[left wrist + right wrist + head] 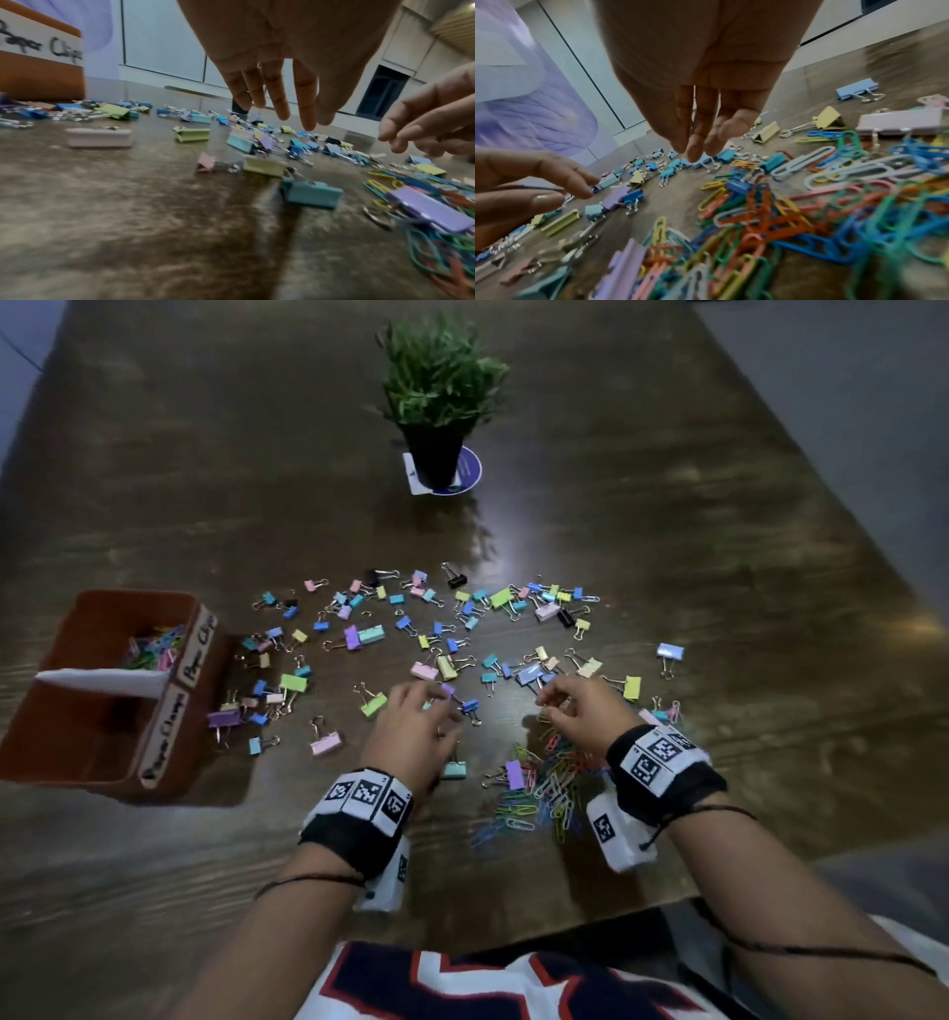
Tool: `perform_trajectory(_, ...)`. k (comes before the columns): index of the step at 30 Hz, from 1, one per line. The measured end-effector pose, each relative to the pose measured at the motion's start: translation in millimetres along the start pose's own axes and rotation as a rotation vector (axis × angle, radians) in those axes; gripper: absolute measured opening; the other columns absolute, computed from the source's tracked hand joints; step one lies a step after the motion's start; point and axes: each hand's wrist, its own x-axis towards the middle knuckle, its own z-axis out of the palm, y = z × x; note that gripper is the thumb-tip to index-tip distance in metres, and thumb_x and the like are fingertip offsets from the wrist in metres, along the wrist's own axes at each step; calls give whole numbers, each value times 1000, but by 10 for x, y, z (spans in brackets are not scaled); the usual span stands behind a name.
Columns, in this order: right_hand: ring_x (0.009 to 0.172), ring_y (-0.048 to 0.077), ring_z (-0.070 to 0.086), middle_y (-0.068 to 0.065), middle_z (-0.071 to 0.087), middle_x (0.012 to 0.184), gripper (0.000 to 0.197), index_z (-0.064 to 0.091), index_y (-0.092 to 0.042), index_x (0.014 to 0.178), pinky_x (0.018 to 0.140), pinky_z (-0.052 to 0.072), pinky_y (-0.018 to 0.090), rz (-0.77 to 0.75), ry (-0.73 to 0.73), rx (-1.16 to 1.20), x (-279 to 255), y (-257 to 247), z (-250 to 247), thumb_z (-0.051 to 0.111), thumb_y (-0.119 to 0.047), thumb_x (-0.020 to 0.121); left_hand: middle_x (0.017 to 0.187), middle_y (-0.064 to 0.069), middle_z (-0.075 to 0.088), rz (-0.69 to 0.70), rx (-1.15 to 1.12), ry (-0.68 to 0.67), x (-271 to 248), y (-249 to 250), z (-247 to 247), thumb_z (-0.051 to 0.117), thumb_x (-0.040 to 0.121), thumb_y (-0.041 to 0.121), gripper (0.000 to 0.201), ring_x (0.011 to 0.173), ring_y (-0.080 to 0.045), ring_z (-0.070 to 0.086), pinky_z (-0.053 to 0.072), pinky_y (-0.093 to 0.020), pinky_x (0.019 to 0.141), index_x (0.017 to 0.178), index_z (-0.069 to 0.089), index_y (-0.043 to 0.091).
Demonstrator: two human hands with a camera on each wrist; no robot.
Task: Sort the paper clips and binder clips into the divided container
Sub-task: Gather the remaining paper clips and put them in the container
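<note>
Binder clips point(367, 634) are scattered across the middle of the table point(667, 516), from just right of the container point(77, 711) to the far right; the paper clips point(549, 783) lie in a tangled heap at the near right, beneath the right wrist. The container stands at the left edge; its far compartment, labelled for paper clips, holds a few coloured ones, while the near compartment appears empty. The left hand point(416, 726) is held over the binder clips with fingers extended downward and loosely spread, nothing seen gripped. The right hand point(580, 711) hovers past the heap with fingertips drawn together; whether anything is pinched cannot be told. Handling, judged: both kinds are light and rigid. Binder clips are best taken by the painted body or the wire handles, which may swing. Paper clips are thin, smooth and interlocked, so several would likely be lifted together; a pinch or scoop is advised. A potted plant point(441, 397) stands at the far centre.
</note>
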Motion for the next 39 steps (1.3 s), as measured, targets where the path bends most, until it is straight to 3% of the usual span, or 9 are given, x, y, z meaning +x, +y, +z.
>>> perform_trajectory(3, 74, 3, 54, -15, 59, 83, 7, 65, -23, 88, 76, 49, 29, -2, -61, -26, -50, 150, 8, 62, -16, 87, 112, -1, 56, 34, 55, -103, 37, 177, 134, 64, 88, 34, 20, 112, -24, 41, 38, -34, 93, 101, 70, 20)
perform_trajectory(6, 83, 9, 58, -10, 61, 89, 7, 64, -25, 89, 80, 51, 32, -46, -141, -104, -67, 220, 68, 65, -20, 85, 111, 0, 54, 52, 96, -228, 60, 275, 208, 60, 91, 34, 20, 111, -22, 42, 34, -31, 90, 106, 68, 23)
perform_trajectory(9, 92, 11, 54, -11, 51, 96, 11, 64, -23, 97, 80, 44, 24, -159, -196, -185, -74, 205, 136, 65, -24, 86, 110, 0, 55, 78, 117, -290, 71, 334, 264, 59, 91, 32, 19, 111, -22, 43, 35, -32, 92, 107, 67, 23)
perform_trajectory(13, 101, 14, 49, -4, 51, 106, 24, 58, -22, 104, 85, 47, 31, -195, -240, -266, -43, 137, 247, 66, -32, 84, 106, 0, 54, 114, 110, -293, 44, 432, 316, 65, 85, 43, 30, 105, -21, 44, 38, -33, 88, 104, 63, 20)
perform_trajectory(17, 107, 20, 49, 1, 50, 113, 22, 56, -17, 108, 87, 45, 35, -185, -288, -324, -4, 67, 274, 61, -21, 87, 109, 4, 49, 136, 158, -292, -4, 552, 398, 67, 80, 51, 40, 105, -17, 40, 36, -31, 87, 109, 60, 24)
perform_trajectory(20, 105, 23, 52, 4, 52, 113, 16, 58, -14, 105, 87, 46, 36, -182, -315, -349, 21, 38, 289, 55, -14, 88, 110, 5, 45, 124, 197, -267, -32, 592, 446, 65, 81, 51, 39, 106, -17, 38, 35, -32, 89, 109, 57, 24)
perform_trajectory(29, 90, 23, 57, 4, 57, 99, 6, 58, -15, 90, 81, 51, 40, -191, -304, -306, 6, 27, 272, 54, -19, 87, 103, 0, 53, 80, 211, -185, -71, 495, 435, 58, 80, 24, 16, 106, -24, 44, 32, -37, 86, 96, 61, 20)
perform_trajectory(33, 80, 19, 58, 1, 60, 88, 8, 54, -19, 80, 73, 51, 33, -127, -282, -158, 12, 51, 243, 57, -18, 87, 114, 4, 53, 47, 248, -209, -56, 481, 436, 55, 87, 31, 22, 115, -21, 41, 29, -36, 93, 107, 58, 23)
perform_trajectory(39, 68, 5, 50, -14, 52, 73, 14, 52, -17, 76, 55, 34, 20, -73, -182, 22, 48, 149, 202, 63, -11, 82, 122, 8, 54, 18, 276, -240, 22, 467, 406, 54, 92, 41, 23, 119, -18, 39, 28, -33, 96, 111, 56, 28)
